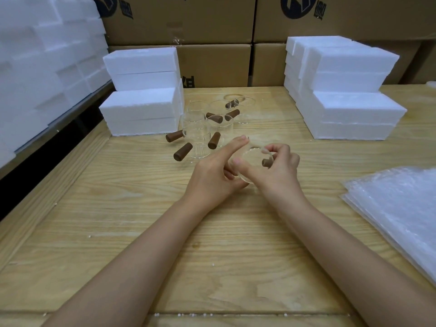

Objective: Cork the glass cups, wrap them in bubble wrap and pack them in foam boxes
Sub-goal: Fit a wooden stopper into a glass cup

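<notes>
1. Right now the glass cup (247, 161) is tipped on its side between both hands, over the middle of the wooden table (141, 232). The left hand (212, 175) has its fingers curled round the cup. The right hand (280, 166) pinches a brown cork (266, 163) at the cup's right side with bent fingers.
2. The cup could slip, because glass is smooth. If it drops on the hard table, it may crack.
3. The cork could go in crooked. If the right hand pushes at a slant, the cork may jam or pop out.
4. Pushing too hard could break the thin glass and cut a finger.
5. A dropped cup or a quick hand could hit the other cups (200, 135) just beyond the hands. They stand close together, so one bump may tip many.
6. The bubble wrap (401, 208) lies to the right, and the foam boxes (141, 109) sit far left and far right. The cup could fall on the way there.
</notes>
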`<state>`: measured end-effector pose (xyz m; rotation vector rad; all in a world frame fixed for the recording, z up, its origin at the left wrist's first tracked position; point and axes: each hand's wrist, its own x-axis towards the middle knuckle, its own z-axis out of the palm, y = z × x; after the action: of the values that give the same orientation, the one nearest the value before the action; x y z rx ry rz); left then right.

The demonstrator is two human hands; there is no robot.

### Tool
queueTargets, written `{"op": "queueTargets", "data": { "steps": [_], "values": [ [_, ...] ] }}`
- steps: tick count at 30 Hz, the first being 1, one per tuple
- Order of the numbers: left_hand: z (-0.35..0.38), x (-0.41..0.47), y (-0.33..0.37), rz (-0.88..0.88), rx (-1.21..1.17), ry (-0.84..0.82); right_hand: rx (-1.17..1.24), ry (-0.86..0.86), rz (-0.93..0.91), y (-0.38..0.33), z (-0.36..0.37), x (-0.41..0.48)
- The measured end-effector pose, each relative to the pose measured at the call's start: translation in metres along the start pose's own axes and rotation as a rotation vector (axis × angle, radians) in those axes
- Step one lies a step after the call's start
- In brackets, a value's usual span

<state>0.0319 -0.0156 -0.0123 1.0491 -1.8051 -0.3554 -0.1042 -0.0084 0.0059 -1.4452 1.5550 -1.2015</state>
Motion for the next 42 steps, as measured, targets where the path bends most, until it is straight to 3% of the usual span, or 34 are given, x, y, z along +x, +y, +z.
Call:
{"op": "queueTargets", "data": {
  "steps": [7,17,21,34,37,42],
  "values": [
    [-0.005,0.003,-0.008,-0.179,-0.184,0.033,-0.081,-0.057,-0.263,0.001,-0.004,-0.001],
    [-0.009,0.007,-0.003,-0.23,-0.416,0.009,0.201,-0.169,-0.318,-0.001,-0.024,0.015],
    [-0.01,0.007,-0.002,-0.225,-0.433,-0.013,0.178,-0.175,-0.337,-0.003,-0.026,0.013],
    [-0.001,0.002,-0.003,-0.137,-0.128,0.046,-0.188,-0.007,-0.439,0.001,-0.014,0.004],
    [0.003,-0.001,0.001,-0.002,0.005,0.08,-0.204,0.082,-0.371,-0.001,-0.007,-0.002],
    [0.007,-0.002,0.009,0.056,0.039,0.039,-0.096,0.16,-0.211,-0.001,-0.001,-0.003]
  ]
}}
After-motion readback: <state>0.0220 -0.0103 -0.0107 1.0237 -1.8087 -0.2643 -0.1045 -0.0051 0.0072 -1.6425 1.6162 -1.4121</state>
